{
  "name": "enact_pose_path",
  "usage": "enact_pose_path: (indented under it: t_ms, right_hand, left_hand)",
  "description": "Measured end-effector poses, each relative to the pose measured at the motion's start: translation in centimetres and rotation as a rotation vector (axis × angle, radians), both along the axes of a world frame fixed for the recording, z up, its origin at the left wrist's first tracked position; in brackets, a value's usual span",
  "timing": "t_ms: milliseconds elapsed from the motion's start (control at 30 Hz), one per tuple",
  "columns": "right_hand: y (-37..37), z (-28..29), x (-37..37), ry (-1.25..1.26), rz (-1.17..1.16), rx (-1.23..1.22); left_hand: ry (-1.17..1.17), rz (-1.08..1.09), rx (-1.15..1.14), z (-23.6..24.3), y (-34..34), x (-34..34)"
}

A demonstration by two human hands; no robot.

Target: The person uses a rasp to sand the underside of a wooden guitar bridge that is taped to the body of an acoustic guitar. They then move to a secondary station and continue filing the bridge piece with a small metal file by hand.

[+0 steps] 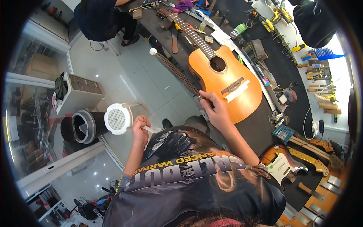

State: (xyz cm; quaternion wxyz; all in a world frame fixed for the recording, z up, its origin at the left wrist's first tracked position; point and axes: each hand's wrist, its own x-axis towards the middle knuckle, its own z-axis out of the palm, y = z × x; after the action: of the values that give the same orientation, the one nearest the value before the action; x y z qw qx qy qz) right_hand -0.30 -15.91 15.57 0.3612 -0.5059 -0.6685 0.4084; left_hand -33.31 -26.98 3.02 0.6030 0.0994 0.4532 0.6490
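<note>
On desk (252, 126), acoustic guitar (236, 72), face up; beside it, right hand (217, 109), fingers curled at end of brown rod (176, 71), cannot tell whether gripping; in left hand (140, 127), pale strip (152, 130), pinched between fingers.

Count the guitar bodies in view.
2: a tan acoustic body on the dark bench, right of centre; a sunburst electric body at lower right. Others may be hidden.

flr (126, 84): gry tile, shiny | wht stool (117, 118) L-ctr | glass pnls (27, 104) far L | wht wall (343, 77) R
</note>
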Motion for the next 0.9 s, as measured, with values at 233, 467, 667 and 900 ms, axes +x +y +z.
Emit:
enact_pose_path:
  t_ms: [233, 467, 667, 900]
  right_hand:
    - [1.6, 0.5, -4.0, -0.028, -0.062, -0.006]
    - [6.4, -0.7, -4.7, 0.026, -0.15, 0.035]
    - [12.6, -1.7, -4.6, 0.072, -0.142, -0.025]
    - [17.8, -1.3, -4.4, -0.015, -0.185, 0.056]
  left_hand:
    - [-0.219, 0.056, -0.029, 0.0, 3.3, -8.8]
    - [-0.207, 0.135, -0.43, -9.9, 6.1, -11.6]
    - [0.243, 0.036, -0.535, -16.3, 4.8, -14.9]
    - [1.009, -0.695, -0.299, -11.2, 15.0, -17.2]
